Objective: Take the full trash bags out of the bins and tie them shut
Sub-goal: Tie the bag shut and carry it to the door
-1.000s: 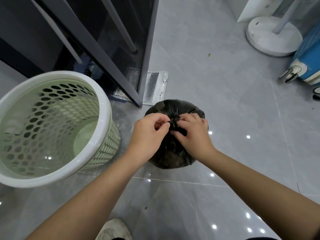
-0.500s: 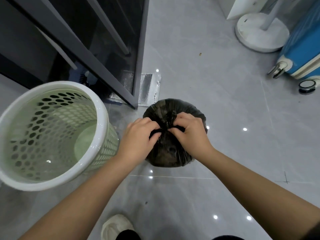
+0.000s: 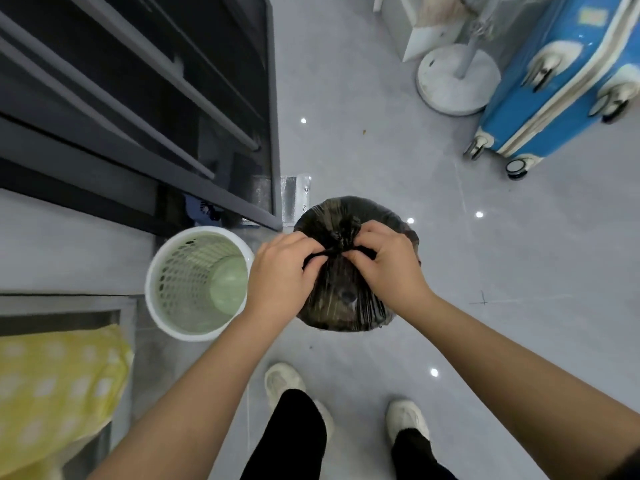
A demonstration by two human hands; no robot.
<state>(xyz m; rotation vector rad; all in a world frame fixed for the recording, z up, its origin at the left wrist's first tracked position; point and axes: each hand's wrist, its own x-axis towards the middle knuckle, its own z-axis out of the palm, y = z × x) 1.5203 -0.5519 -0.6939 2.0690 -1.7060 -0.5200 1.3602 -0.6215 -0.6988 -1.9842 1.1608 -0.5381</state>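
Note:
A full black trash bag [image 3: 343,299] stands on the grey tile floor in the middle of the head view, out of the bin. Its neck is twisted into a knot on top. My left hand [image 3: 280,268] pinches one strand of the neck on the left of the knot. My right hand [image 3: 384,261] pinches the other strand on the right. Touching the bag's left side stands the pale green perforated bin [image 3: 194,282] with a white rim, upright and with no bag in it.
A dark metal-framed glass cabinet [image 3: 145,109] fills the upper left. A blue suitcase [image 3: 568,77] and a white round stand base [image 3: 457,81] stand at the upper right. Yellow dotted cloth [image 3: 52,393] lies at the lower left. My shoes [image 3: 405,420] are below the bag.
The view has pulled back and up, so bin and bag look smaller and my legs show. My hands have drawn apart along the strands of the bag's neck, and the knot stands above them.

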